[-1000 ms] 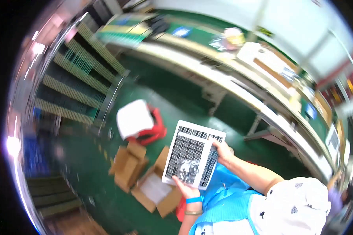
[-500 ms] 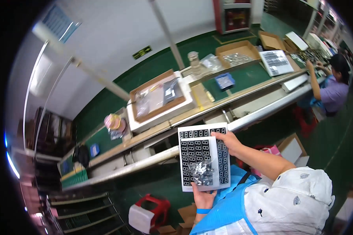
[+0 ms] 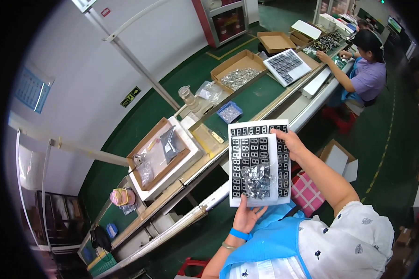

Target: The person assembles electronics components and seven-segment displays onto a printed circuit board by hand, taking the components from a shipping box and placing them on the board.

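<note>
In front of me I hold two overlapping white foam trays [image 3: 281, 197] packed with black digit displays [image 3: 252, 148]. A clear plastic bag [image 3: 258, 179] of small shiny parts lies on the upper, smaller tray. My right hand [image 3: 291, 145] grips the upper right edge, its thumb on the front and its fingers hidden behind. My left hand [image 3: 247, 217], with a blue band at the wrist, supports the bottom edge; its thumb presses on the front and its other fingers spread beneath. The stack is above the near edge of the workbench.
The long bench [image 3: 258, 100] holds a blue bin [image 3: 229, 112], a cardboard box [image 3: 239, 69] of metal parts, a clear jar [image 3: 188, 97] and a shallow box [image 3: 158, 153] on white foam. Another display tray [image 3: 287, 67] lies farther along. A seated co-worker [image 3: 365, 76] works at the right.
The view has swung toward the right end of the bench, showing more of the co-worker. The trays and bag remain in both my hands and now appear farther right and higher.
</note>
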Available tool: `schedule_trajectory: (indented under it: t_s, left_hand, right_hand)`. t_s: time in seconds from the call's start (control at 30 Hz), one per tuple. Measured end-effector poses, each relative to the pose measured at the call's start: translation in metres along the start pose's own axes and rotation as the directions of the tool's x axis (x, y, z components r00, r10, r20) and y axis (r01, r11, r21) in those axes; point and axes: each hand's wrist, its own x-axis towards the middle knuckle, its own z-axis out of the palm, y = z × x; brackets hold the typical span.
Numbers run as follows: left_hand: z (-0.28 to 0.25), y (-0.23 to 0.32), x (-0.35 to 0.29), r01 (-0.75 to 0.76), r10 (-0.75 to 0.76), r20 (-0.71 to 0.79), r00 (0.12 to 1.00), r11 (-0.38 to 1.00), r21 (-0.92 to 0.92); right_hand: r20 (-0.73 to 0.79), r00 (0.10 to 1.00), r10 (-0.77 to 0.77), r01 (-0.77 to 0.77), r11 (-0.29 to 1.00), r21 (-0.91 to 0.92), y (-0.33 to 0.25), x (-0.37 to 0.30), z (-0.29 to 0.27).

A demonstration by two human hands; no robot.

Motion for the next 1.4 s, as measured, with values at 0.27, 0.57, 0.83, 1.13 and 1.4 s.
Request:
schedule_trajectory:
  t_s: [0.27, 0.57, 0.83, 1.13, 1.4]
  left_hand:
    - [0.057, 0.024, 0.116, 0.091, -0.086, 0.047, 0.995, 0.988, -0.127]
    - [0.133, 0.030, 0.337, -0.099, 0.128, 0.039, 0.991, 0.899, -0.428]
    - [0.169, 0.031, 0.467, -0.295, 0.278, -0.118, 0.953, 0.770, -0.565]
    - [0.154, 0.014, 0.515, -0.408, 0.332, -0.239, 0.913, 0.716, -0.567]
    - [0.165, 0.023, 0.512, -0.446, 0.348, -0.295, 0.890, 0.797, -0.406]
  right_hand:
    - [0.045, 0.999, -0.005, 0.008, 0.997, -0.077, -0.075, 0.101, -0.037]
    - [0.218, 0.972, 0.086, -0.011, 0.945, -0.326, -0.164, 0.333, -0.066]
    - [0.298, 0.927, 0.229, -0.060, 0.874, -0.483, -0.191, 0.474, -0.084]
    - [0.349, 0.905, 0.245, 0.074, 0.716, -0.695, -0.178, 0.512, -0.097]
    - [0.336, 0.882, -0.330, 0.470, 0.596, -0.651, -0.156, 0.481, -0.114]
